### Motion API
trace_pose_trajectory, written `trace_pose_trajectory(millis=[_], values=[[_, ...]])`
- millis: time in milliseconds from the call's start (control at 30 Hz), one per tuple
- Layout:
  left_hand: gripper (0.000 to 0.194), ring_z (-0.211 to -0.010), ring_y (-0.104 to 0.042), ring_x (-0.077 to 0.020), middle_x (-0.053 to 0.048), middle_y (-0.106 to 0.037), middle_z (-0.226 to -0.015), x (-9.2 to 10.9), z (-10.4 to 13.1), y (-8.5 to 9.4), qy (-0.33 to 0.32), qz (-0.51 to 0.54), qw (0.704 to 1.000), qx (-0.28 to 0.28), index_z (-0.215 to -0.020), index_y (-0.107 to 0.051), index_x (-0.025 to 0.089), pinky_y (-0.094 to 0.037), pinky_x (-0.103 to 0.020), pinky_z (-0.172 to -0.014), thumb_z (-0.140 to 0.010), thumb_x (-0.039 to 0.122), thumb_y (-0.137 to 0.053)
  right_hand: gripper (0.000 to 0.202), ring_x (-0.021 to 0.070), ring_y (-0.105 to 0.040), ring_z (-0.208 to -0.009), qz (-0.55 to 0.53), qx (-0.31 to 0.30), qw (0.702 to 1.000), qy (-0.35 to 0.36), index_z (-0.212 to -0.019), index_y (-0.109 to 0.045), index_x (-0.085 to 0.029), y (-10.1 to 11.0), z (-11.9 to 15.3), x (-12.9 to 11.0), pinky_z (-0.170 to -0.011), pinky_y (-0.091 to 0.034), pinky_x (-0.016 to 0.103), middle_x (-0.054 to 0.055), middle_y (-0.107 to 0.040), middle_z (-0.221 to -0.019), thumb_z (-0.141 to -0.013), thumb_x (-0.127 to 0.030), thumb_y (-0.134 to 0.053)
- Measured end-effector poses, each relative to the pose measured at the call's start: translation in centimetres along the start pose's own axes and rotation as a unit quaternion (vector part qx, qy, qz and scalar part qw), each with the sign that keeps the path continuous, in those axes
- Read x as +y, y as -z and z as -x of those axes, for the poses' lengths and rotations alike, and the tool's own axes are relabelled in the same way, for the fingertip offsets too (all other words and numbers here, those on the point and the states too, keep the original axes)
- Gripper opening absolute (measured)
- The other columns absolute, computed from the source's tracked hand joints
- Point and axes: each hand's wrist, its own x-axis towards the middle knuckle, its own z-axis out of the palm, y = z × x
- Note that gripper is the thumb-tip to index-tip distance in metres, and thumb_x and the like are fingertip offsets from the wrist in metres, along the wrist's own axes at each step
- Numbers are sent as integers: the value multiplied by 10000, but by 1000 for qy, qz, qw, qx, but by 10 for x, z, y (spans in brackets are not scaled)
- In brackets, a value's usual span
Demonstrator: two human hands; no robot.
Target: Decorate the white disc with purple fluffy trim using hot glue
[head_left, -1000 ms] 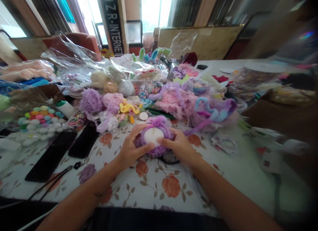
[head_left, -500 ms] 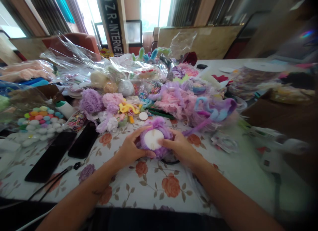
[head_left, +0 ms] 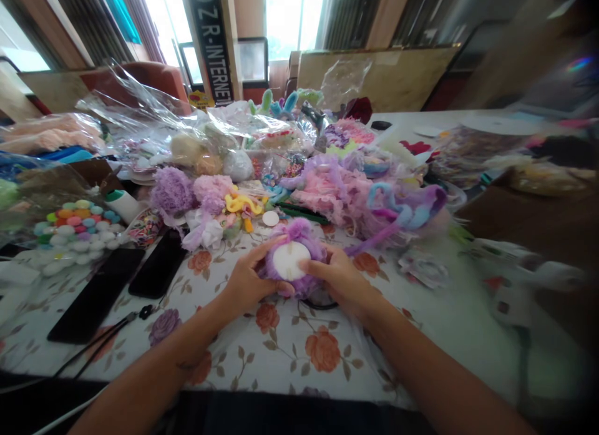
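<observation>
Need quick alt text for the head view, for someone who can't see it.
Both hands, left hand and right hand, hold a fluffy purple pompom with a white disc facing up, above a floral tablecloth. Two black phones lie left; craft supplies are piled behind.

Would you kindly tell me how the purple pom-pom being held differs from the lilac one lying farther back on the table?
The held purple pom-pom sits gripped between the left hand and right hand; the lilac pom-pom lies untouched. The held one shows a white disc; the lilac one shows none. The held one is deeper purple. Both are fluffy.
</observation>
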Motion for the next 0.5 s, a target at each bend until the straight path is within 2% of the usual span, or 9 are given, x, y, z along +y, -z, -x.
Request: trace_pose_trajectory(millis=[100,200,333,500], values=[[712,-1233,-589,-327,-116,-665,-1281,4,0,-1,26,2,1000,18,-1226,-667,226,-438,-473,-1089,-562,328,-900,295,170,-680,-718,-23,3,1000,-1,-945,-745,-200,0,-1,2,-678,-530,272,20,-758,-859,-682,-306,-826],[694,-1225,-595,-322,-105,-680,-1257,4,0,-1,37,10,999,32,-1210,-675,230,-445,-465,-1083,-562,328,-900,304,166,-674,-681,-35,5,999,-2,-953,-741,-198,0,-2,4,-628,-535,267,22,-751,-825,-685,-312,-827],[693,-1240,-580,-323,-111,-666,-1274,0,-2,0,42,29,999,13,-1202,-674,228,-453,-463,-1073,-558,352,-898,294,147,-650,-648,-33,8,999,1,-927,-738,-205,-1,-2,6,-584,-522,246,12,-736,-791,-673,-318,-836],[701,-1240,-576,-325,-113,-649,-1294,-2,-4,1,51,47,998,-9,-1201,-666,227,-465,-457,-1055,-552,348,-901,315,158,-664,-692,-42,6,999,-3,-933,-729,-196,-1,-2,6,-635,-537,254,19,-743,-822,-663,-314,-844]])
